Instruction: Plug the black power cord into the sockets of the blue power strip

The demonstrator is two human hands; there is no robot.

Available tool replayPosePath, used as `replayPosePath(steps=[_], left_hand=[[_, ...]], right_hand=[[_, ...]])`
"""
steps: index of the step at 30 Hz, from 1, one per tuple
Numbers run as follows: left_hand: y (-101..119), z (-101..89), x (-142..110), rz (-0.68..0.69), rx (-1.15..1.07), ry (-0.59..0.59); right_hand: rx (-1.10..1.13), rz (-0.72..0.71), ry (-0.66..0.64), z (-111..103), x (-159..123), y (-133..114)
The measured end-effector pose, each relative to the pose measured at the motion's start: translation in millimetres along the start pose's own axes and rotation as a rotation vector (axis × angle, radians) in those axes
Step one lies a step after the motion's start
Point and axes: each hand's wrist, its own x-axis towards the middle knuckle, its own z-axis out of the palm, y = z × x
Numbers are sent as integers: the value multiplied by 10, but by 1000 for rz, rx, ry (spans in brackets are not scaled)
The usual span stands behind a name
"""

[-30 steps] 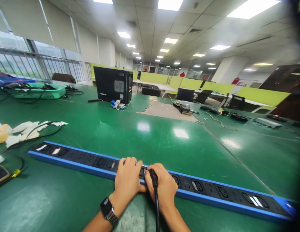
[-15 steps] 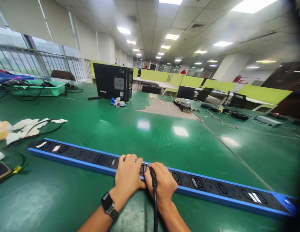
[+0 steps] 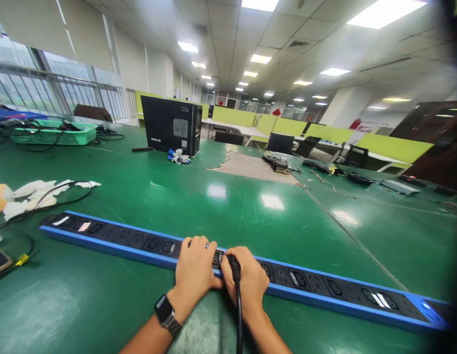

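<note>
A long blue and black power strip [image 3: 136, 242] with a row of sockets lies slantwise across the green table. My left hand [image 3: 196, 263], with a watch on its wrist, grips the strip near its middle, fingers over the far edge and thumb along the near side. Just to the right, my right hand [image 3: 246, 278] is closed round the plug end of a black power cord [image 3: 238, 300], at the strip's sockets. The hand hides the plug's front, so how far it sits in a socket cannot be seen. The cord runs down toward me.
A black computer case [image 3: 171, 125] stands at the back with gloves [image 3: 179, 156] by its foot. At left are a green basket [image 3: 53, 133] of cables, white crumpled material [image 3: 39, 194] and a phone-like device [image 3: 0, 260]. Loose parts [image 3: 278, 162] lie farther back on the table [image 3: 169, 194].
Both hands keep their places on the strip and the plug. The right hand and cord have tilted very slightly, and the view has shifted a little.
</note>
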Motion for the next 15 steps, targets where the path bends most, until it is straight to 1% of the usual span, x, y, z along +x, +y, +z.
replayPosePath(steps=[4, 6, 12, 15], left_hand=[[-2, -2, 13, 5, 10, -4], [0, -9, 16, 6, 15, -9], [7, -29, 0, 17, 9, -6], [4, -25, -5, 15, 0, -2]], right_hand=[[11, -70, 151, 99, -45, 35], [5, -103, 191, 125, -55, 47], [-30, -157, 180, 91, -51, 49], [-35, -105, 91, 41, -33, 23]])
